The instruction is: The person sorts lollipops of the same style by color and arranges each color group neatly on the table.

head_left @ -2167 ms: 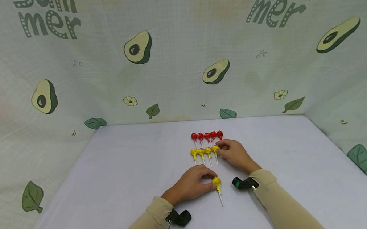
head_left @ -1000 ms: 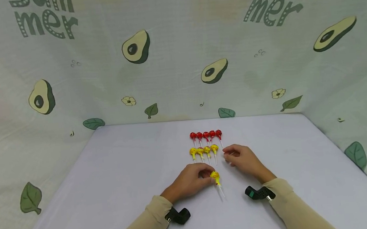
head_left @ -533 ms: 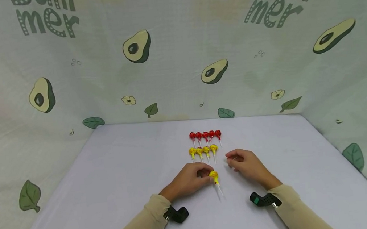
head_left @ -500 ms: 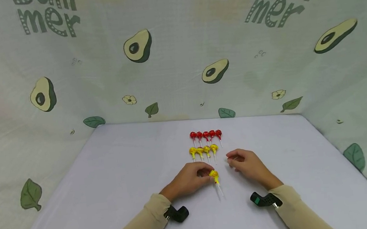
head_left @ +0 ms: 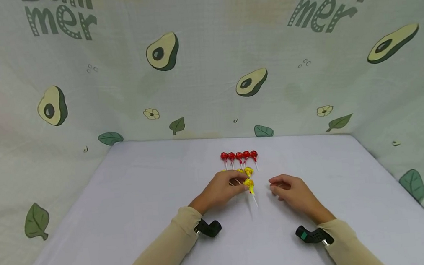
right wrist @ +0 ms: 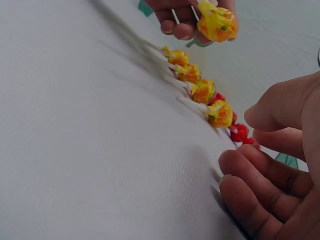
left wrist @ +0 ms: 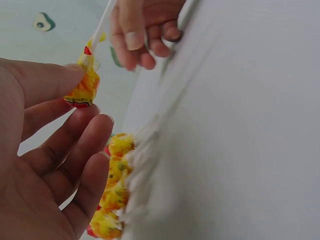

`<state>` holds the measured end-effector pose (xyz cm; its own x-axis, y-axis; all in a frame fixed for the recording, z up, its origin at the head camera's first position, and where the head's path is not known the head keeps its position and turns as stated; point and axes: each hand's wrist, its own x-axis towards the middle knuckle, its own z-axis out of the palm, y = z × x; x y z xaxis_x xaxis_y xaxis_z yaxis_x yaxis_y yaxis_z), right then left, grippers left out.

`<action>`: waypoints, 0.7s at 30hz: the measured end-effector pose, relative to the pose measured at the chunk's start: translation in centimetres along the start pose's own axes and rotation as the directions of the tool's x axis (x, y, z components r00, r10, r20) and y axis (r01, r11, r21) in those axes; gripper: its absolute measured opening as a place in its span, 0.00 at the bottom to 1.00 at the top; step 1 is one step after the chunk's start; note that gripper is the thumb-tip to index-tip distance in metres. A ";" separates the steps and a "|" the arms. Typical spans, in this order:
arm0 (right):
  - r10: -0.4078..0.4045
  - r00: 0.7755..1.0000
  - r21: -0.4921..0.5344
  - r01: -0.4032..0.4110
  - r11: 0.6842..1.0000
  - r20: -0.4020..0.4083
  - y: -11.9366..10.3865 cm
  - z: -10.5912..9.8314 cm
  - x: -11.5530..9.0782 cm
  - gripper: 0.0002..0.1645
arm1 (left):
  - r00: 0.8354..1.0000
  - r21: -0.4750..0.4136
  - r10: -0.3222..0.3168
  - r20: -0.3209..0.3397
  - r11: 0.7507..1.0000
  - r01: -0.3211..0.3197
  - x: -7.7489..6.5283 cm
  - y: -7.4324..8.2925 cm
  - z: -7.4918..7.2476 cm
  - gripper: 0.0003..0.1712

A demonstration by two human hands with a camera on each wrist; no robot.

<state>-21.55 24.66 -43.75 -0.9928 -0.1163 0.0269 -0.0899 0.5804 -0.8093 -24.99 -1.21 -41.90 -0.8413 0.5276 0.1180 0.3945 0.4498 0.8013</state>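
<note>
My left hand pinches a yellow-wrapped lollipop by its head between thumb and fingers, its white stick slanting down towards me. In the left wrist view this lollipop is raised off the tabletop. Behind the hand lies a row of yellow lollipops, partly covered by it; the right wrist view shows several yellow lollipops side by side. Farther back, several red lollipops form a second row. My right hand hovers to the right of the rows, fingers loosely bent, holding nothing.
A white cloth-covered table lies under everything. Behind it and at both sides hangs a pale curtain printed with avocados and leaves. Black wrist cameras sit on both forearms.
Earlier, my right hand let go of a yellow lollipop in the near row and drew back to the right. My left hand has since moved forward with its lollipop, closer to that row.
</note>
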 end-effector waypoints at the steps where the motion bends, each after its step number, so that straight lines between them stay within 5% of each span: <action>1: 0.004 1.000 0.005 -0.004 1.000 -0.005 0.1 -0.1 0.0 0.17 | 1.000 0.006 -0.002 -0.001 1.000 0.002 0.4 0.2 -0.2 0.17; 9: 0.009 1.000 0.044 -0.007 0.999 -0.028 0.5 -0.1 0.2 0.17 | 1.000 0.057 -0.017 0.002 0.998 0.016 3.1 1.0 -1.1 0.17; 21: -0.017 0.999 0.083 0.021 0.996 -0.050 1.0 0.1 0.2 0.16 | 0.998 0.170 -0.055 0.016 0.984 0.051 5.2 1.6 -1.1 0.20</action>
<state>-21.79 25.12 -44.64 -0.9938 -0.0863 0.0701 -0.1044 0.5091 -0.8543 -29.14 1.42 -39.39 -0.8555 0.5138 0.0644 0.4081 0.5925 0.6946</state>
